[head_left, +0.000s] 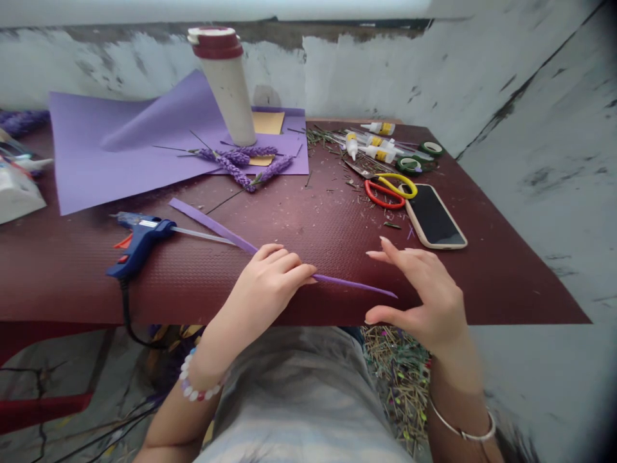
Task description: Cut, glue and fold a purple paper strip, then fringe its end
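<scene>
My left hand (272,280) is closed around a long, narrow purple strip (212,224). One flat end of the strip reaches up and left over the table, and its thin, pointed end comes out to the right. My right hand (421,289) stands open beside that pointed end, thumb and fingers apart, touching nothing. Left of my left hand lies a blue glue gun (144,241) with a clear glue stick in its back. Purple flower sprigs (241,168) rest farther back, partly on purple sheets (130,148).
Behind the sprigs stands a cup with a dark red lid (226,90). Red-and-yellow scissors (385,190) and a phone (436,215) lie at the right, near small glue bottles (380,154), green tape rolls (409,166) and stem clippings. The maroon table (511,283) meets a wall behind.
</scene>
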Tool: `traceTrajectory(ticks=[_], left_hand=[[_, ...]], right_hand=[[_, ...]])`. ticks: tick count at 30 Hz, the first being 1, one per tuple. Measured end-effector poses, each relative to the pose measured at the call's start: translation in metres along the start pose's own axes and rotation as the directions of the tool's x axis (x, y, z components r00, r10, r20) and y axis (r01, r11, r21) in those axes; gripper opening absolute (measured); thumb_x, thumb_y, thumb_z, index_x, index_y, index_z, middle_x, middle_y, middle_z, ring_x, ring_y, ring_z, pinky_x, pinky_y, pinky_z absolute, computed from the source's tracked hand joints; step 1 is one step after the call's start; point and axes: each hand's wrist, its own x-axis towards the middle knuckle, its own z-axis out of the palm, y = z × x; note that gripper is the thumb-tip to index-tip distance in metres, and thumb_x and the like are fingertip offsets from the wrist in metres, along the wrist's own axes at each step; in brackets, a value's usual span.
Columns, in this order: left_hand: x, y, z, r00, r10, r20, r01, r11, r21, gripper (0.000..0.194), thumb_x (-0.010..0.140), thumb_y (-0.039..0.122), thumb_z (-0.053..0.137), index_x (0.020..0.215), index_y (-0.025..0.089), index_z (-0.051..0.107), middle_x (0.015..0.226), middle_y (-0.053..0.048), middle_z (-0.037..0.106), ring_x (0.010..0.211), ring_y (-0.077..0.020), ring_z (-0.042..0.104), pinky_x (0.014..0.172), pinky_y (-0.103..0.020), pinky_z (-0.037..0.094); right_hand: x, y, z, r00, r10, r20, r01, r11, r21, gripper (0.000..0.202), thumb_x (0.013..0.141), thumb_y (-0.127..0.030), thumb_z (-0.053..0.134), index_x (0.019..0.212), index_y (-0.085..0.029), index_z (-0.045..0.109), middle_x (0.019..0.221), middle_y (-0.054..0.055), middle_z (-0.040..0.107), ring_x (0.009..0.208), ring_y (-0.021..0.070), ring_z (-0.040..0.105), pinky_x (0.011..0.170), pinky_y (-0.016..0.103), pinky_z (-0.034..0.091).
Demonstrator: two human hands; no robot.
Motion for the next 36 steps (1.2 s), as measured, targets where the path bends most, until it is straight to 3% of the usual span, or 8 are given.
traceTrajectory(ticks=[7, 16, 18, 22, 24, 30, 34, 36], left_hand=[[0.001, 0.002, 0.000, 1.000, 0.005, 0.005, -0.005, 1.000, -0.006, 0.024, 0.108, 0.025, 0.049, 0.102, 0.018, 0.071, 0.080, 0.000, 0.071, 0.073, -0.0146, 0.064, 0.094, -0.035, 0.048], [0.003, 0.006, -0.001, 0.999, 0.019, -0.050, -0.020, 0.999, -0.025, 0.020, 0.107, 0.023, 0.052, 0.102, 0.015, 0.070, 0.079, 0.000, 0.072, 0.073, -0.0156, 0.065, 0.093, -0.035, 0.049], [0.003, 0.006, -0.001, 0.999, 0.016, -0.048, -0.017, 1.000, -0.013, 0.020, 0.107, 0.023, 0.052, 0.102, 0.015, 0.070, 0.079, 0.000, 0.072, 0.073, -0.0155, 0.065, 0.092, -0.036, 0.049], [0.002, 0.004, 0.000, 0.999, 0.002, -0.048, -0.002, 1.000, 0.017, 0.020, 0.107, 0.023, 0.051, 0.102, 0.016, 0.070, 0.080, 0.000, 0.073, 0.074, -0.0159, 0.066, 0.093, -0.036, 0.049], [0.002, 0.004, 0.000, 0.999, 0.001, -0.046, -0.001, 1.000, 0.018, 0.022, 0.107, 0.024, 0.051, 0.102, 0.017, 0.070, 0.080, 0.000, 0.073, 0.073, -0.0158, 0.066, 0.093, -0.036, 0.050], [0.001, 0.006, 0.001, 0.999, 0.011, -0.031, -0.011, 1.000, 0.002, 0.021, 0.107, 0.023, 0.052, 0.103, 0.016, 0.071, 0.079, -0.001, 0.072, 0.072, -0.0155, 0.065, 0.092, -0.037, 0.051], [0.003, 0.011, 0.002, 1.000, 0.019, -0.020, -0.019, 1.000, -0.002, 0.019, 0.107, 0.023, 0.052, 0.104, 0.016, 0.070, 0.081, -0.001, 0.073, 0.074, -0.0157, 0.066, 0.094, -0.037, 0.050], [0.004, 0.014, 0.003, 0.999, 0.009, -0.037, -0.009, 1.000, -0.013, 0.018, 0.107, 0.023, 0.053, 0.109, 0.016, 0.069, 0.086, -0.001, 0.075, 0.077, -0.0155, 0.067, 0.095, -0.038, 0.051]], right_hand=[[0.003, 0.000, 0.011, 0.992, -0.092, 0.086, 0.087, 0.994, 0.061, 0.028, 0.105, -0.037, 0.058, 0.116, -0.019, 0.075, 0.089, 0.004, 0.082, 0.077, 0.0187, 0.072, 0.090, 0.039, 0.054], [-0.001, -0.001, 0.016, 0.993, -0.121, -0.002, 0.120, 0.993, -0.016, 0.023, 0.106, -0.024, 0.056, 0.116, -0.016, 0.075, 0.088, 0.006, 0.083, 0.074, 0.0183, 0.073, 0.079, 0.036, 0.055], [-0.002, 0.000, 0.015, 0.995, -0.100, 0.012, 0.101, 0.994, -0.032, 0.032, 0.105, -0.032, 0.059, 0.130, -0.015, 0.069, 0.098, 0.009, 0.083, 0.084, 0.0219, 0.075, 0.083, 0.038, 0.055], [-0.003, 0.002, 0.011, 1.000, -0.018, 0.012, 0.018, 0.998, -0.054, 0.095, 0.087, -0.067, 0.069, 0.159, -0.011, 0.041, 0.121, 0.019, 0.078, 0.100, 0.0320, 0.073, 0.091, 0.046, 0.055], [-0.003, 0.002, 0.008, 1.000, 0.004, 0.005, -0.004, 0.998, -0.065, 0.102, 0.082, -0.070, 0.072, 0.161, -0.015, 0.038, 0.121, 0.018, 0.078, 0.100, 0.0328, 0.073, 0.093, 0.047, 0.054], [0.005, -0.006, 0.007, 0.999, -0.044, 0.025, 0.045, 0.998, -0.047, 0.065, 0.087, -0.060, 0.073, 0.137, -0.019, 0.064, 0.107, 0.011, 0.082, 0.095, 0.0288, 0.075, 0.098, 0.047, 0.049], [0.009, -0.014, 0.012, 0.998, -0.058, -0.014, 0.058, 0.998, 0.011, 0.008, 0.096, -0.028, 0.074, 0.103, -0.025, 0.076, 0.085, -0.001, 0.082, 0.079, 0.0191, 0.076, 0.096, 0.042, 0.047], [0.011, -0.017, 0.014, 0.999, -0.040, -0.034, 0.041, 0.999, 0.025, 0.009, 0.097, -0.019, 0.071, 0.095, -0.026, 0.077, 0.079, -0.003, 0.081, 0.074, 0.0163, 0.075, 0.093, 0.040, 0.047]])
